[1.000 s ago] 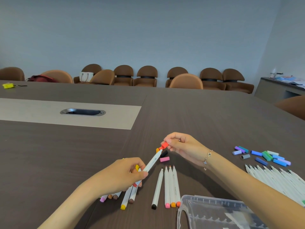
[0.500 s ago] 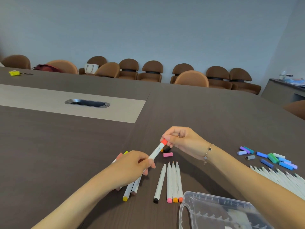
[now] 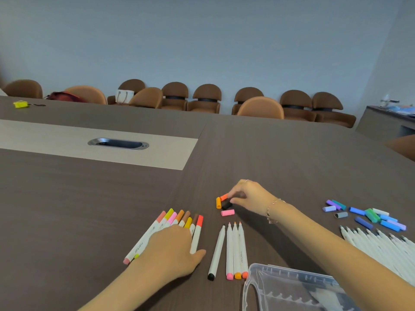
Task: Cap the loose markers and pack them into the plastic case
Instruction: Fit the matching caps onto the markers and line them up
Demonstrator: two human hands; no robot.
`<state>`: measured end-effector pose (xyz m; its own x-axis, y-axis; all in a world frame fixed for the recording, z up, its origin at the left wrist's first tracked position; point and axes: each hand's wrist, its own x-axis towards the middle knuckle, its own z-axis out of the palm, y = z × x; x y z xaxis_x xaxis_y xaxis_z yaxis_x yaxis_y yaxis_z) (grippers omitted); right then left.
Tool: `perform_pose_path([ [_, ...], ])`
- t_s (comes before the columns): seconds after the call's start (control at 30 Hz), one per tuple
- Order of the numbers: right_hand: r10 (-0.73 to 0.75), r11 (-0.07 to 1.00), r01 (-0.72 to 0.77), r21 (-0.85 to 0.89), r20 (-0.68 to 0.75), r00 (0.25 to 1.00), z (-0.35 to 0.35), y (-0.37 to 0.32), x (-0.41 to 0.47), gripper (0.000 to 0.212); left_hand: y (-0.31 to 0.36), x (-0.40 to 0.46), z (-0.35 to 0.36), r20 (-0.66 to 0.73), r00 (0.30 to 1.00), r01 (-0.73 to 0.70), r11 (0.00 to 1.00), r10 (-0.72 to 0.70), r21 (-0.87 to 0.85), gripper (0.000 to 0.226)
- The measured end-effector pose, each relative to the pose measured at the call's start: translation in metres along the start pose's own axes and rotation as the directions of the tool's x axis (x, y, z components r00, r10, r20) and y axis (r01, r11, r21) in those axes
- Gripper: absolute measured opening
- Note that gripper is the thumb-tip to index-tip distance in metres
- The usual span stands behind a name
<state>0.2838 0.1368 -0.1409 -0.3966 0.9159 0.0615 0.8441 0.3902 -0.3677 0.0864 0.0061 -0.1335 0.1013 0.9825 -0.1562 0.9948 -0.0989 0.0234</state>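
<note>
My right hand [image 3: 249, 196] fingertips closing on black cap [image 3: 226, 205], grip unclear; left hand [image 3: 170, 250] flat on capped markers [image 3: 179, 223]; risk: nudging orange cap [image 3: 218, 202] beside my fingertips, mismatching colours

A fan of capped markers [image 3: 177, 223] lies flat, caps pointing away. Beside it, four uncapped white markers [image 3: 233, 250] lie side by side, below four loose caps [image 3: 227, 212]. More bare markers [image 3: 381, 250] and blue, green and purple caps [image 3: 370, 215] lie right, the clear plastic case [image 3: 292, 286] nearest.
</note>
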Motion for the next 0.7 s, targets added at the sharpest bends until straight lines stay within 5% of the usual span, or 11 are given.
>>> perform_pose_path([
  [0.1,-0.037,0.998,0.039,-0.039,0.04,0.998,0.004,-0.002,0.004,0.028,0.005,-0.002,-0.005,-0.092,0.996,-0.008,1.0,0.007,-0.003,0.053],
  [0.27,-0.03,0.998,0.032,-0.059,0.033,0.999,0.004,0.002,-0.003,0.019,0.019,-0.009,0.004,-0.2,0.977,-0.133,0.956,0.081,-0.26,0.032],
  [0.37,0.052,0.982,-0.04,0.187,-0.057,0.997,0.0,0.006,-0.015,0.013,0.024,-0.012,0.013,-0.175,0.975,-0.179,0.955,0.139,-0.237,0.022],
  [0.5,0.064,0.91,-0.029,0.414,-0.071,0.995,-0.01,0.008,-0.031,0.034,0.023,-0.01,0.017,-0.125,0.988,-0.126,0.936,0.089,-0.329,0.012],
  [0.7,0.187,0.671,-0.104,0.735,-0.032,0.982,-0.011,-0.004,-0.043,0.012,0.017,-0.005,0.004,-0.108,0.993,-0.087,0.855,0.036,-0.511,0.016],
])
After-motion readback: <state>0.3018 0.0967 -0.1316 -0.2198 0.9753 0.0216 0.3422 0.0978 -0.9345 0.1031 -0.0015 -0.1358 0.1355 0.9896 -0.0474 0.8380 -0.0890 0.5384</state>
